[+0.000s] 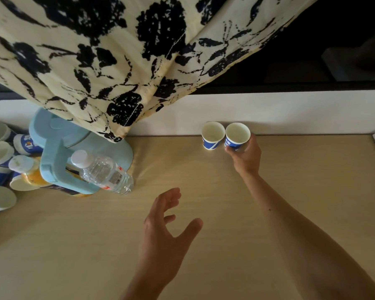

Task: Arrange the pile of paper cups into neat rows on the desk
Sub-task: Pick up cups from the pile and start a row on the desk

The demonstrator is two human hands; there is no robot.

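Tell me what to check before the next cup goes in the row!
1. The first paper cup stands upright by the back edge of the desk: ok.
2. The second paper cup is upright right beside it: ok.
3. The second paper cup rests fully on the desk: cannot tell.
4. The right hand has let go of the second paper cup: not ok, it grips it.
5. The left hand is free to fetch: ok, open and holding nothing.
6. The way to the pile of paper cups on the left is free: probably not ok, the water bottle is in between.
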